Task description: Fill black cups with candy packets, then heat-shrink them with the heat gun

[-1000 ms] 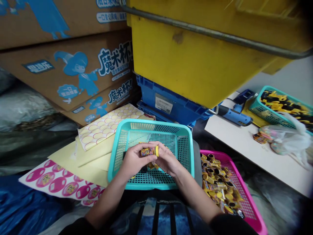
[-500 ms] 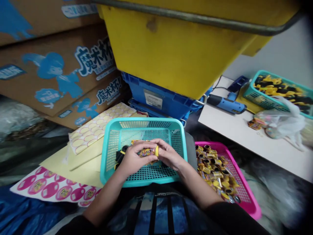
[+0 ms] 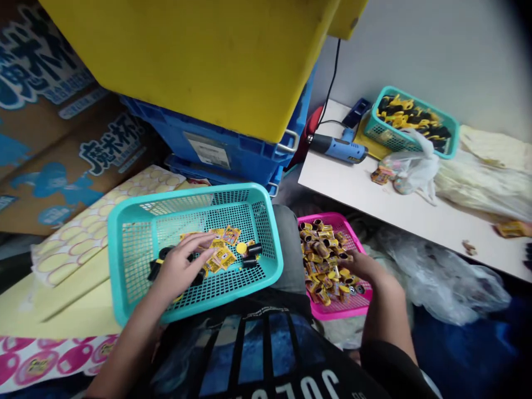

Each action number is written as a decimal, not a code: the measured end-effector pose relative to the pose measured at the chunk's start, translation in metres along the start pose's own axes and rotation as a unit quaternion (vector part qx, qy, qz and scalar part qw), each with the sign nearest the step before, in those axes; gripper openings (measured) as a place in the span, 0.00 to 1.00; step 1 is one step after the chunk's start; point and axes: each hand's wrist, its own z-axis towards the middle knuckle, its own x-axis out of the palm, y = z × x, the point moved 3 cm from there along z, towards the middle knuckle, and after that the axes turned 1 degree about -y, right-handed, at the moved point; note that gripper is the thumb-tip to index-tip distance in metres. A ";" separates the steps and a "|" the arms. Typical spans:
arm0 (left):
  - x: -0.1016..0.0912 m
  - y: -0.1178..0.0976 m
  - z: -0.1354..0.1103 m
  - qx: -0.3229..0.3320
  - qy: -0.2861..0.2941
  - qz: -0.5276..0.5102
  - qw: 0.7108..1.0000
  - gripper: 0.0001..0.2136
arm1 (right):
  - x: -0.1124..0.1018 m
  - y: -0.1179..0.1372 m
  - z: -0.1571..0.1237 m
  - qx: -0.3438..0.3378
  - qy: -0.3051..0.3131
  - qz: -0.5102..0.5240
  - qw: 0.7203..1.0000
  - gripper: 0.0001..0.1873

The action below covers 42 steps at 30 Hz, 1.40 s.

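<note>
My left hand [image 3: 178, 266] lies inside the teal mesh basket [image 3: 187, 194] on my lap, fingers stretched out over small yellow packets [image 3: 222, 252]. Short black parts [image 3: 253, 250] sit beside them. Resting in the pink mesh basket [image 3: 332, 310] to the right, my right hand [image 3: 363, 267] is on a heap of small yellow-labelled tubes [image 3: 320, 249]. Its fingertips are buried among the tubes, so what they hold is hidden.
A yellow crate [image 3: 187, 55] on a blue crate [image 3: 208, 138] stands just behind the baskets, with cardboard boxes [image 3: 62, 138] and sticker sheets [image 3: 75, 233] to the left. On the right, a white board [image 3: 415, 210] carries a blue tool [image 3: 338, 148], another teal basket [image 3: 415, 122] and a plastic bag [image 3: 409, 166].
Both hands held a small labelled tube over the teal basket. Now they have parted: the right hand moved into the pink basket and the left dropped onto the packets. The view swung right.
</note>
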 end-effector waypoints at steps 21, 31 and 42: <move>-0.043 0.047 -0.021 -0.056 -0.099 0.130 0.985 0.13 | 0.145 0.345 -0.064 -0.568 0.178 0.223 0.772 0.20; -0.042 0.044 -0.008 -0.036 -0.072 0.181 0.980 0.11 | 0.112 0.305 -0.042 -0.361 0.279 0.473 0.753 0.17; -0.007 0.068 0.027 -0.062 0.011 0.227 0.972 0.05 | 0.101 0.259 -0.051 -0.305 0.259 0.527 0.750 0.24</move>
